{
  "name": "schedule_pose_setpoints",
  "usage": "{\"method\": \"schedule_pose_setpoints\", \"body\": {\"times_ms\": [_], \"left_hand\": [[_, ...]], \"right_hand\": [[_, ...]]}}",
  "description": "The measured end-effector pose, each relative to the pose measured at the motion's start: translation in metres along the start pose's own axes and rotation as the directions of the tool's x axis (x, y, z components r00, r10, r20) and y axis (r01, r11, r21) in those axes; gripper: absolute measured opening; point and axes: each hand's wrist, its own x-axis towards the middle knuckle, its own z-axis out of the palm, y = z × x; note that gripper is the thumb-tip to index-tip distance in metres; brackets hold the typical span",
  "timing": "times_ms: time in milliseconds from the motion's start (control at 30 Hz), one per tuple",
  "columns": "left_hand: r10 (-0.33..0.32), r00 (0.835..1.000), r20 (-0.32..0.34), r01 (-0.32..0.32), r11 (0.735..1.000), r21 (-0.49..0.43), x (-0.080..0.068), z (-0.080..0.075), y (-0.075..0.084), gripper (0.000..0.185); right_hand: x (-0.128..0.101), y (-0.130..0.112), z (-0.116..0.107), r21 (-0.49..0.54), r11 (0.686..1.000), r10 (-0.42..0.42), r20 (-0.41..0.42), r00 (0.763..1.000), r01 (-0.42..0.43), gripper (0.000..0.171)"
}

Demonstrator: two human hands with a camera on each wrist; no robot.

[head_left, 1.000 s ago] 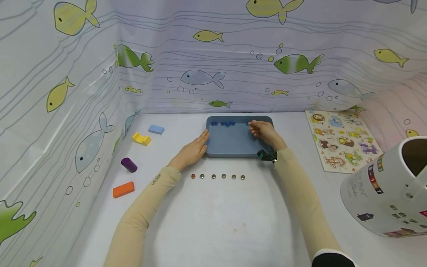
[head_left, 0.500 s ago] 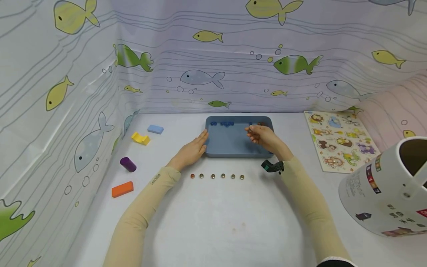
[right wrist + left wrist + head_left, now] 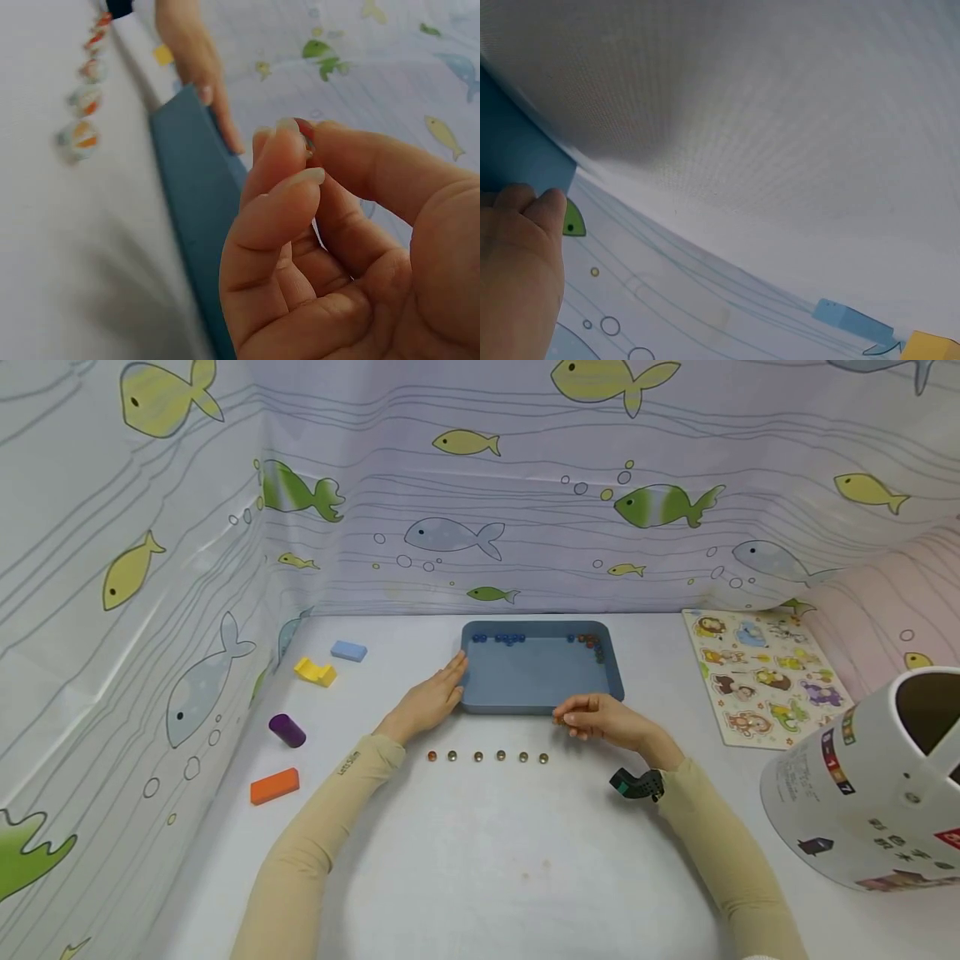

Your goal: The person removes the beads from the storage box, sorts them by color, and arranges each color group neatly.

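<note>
A blue-grey tray [image 3: 536,702] lies at the table's far middle, with blue marbles [image 3: 498,638] along its back wall and darker marbles [image 3: 592,645] in its back right corner. My left hand [image 3: 431,697] rests flat against the tray's left edge [image 3: 521,150], fingers straight. My right hand [image 3: 592,717] hovers just in front of the tray and pinches a small marble [image 3: 306,139] between thumb and fingertips. A row of several marbles [image 3: 487,756] lies on the white table below the tray, also seen in the right wrist view [image 3: 82,90].
At the left lie a light blue block [image 3: 349,651], a yellow block [image 3: 315,672], a purple cylinder [image 3: 288,731] and an orange block [image 3: 273,786]. An animal puzzle board [image 3: 765,672] lies at the right; a white printed container [image 3: 870,785] stands near right. Fish-patterned curtains wall the table.
My right hand has drawn back from the tray's back right corner to just in front of the tray, pinching a marble. The left hand has stayed at the tray's edge.
</note>
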Motion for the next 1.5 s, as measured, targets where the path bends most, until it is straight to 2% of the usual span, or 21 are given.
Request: {"method": "schedule_pose_setpoints", "body": {"times_ms": [133, 433, 833, 1200, 1500], "left_hand": [[0.001, 1.0, -0.002, -0.001, 1.0, 0.004, 0.0, 0.0, 0.001, 0.056], [-0.003, 1.0, 0.0, 0.003, 1.0, 0.004, -0.001, -0.001, 0.002, 0.056], [-0.018, 1.0, 0.008, 0.018, 1.0, 0.007, -0.001, 0.0, 0.003, 0.056], [-0.008, 1.0, -0.004, 0.008, 1.0, 0.009, 0.001, 0.001, 0.001, 0.057], [-0.012, 1.0, -0.006, 0.012, 1.0, 0.016, 0.0, 0.001, 0.001, 0.056]], "right_hand": [[-0.008, 0.014, 0.003, -0.059, 0.998, 0.033, 0.016, 0.999, -0.032, 0.018], [-0.018, 0.031, 0.011, -0.157, 0.987, 0.044, 0.013, 0.999, -0.042, 0.033], [-0.012, 0.033, 0.029, -0.36, 0.929, 0.052, -0.095, 0.994, -0.084, 0.025], [-0.012, 0.032, 0.027, -0.371, 0.924, 0.065, -0.09, 0.994, -0.093, 0.026], [-0.019, 0.005, 0.012, -0.335, 0.941, 0.017, -0.112, 0.994, -0.054, 0.032]]}}
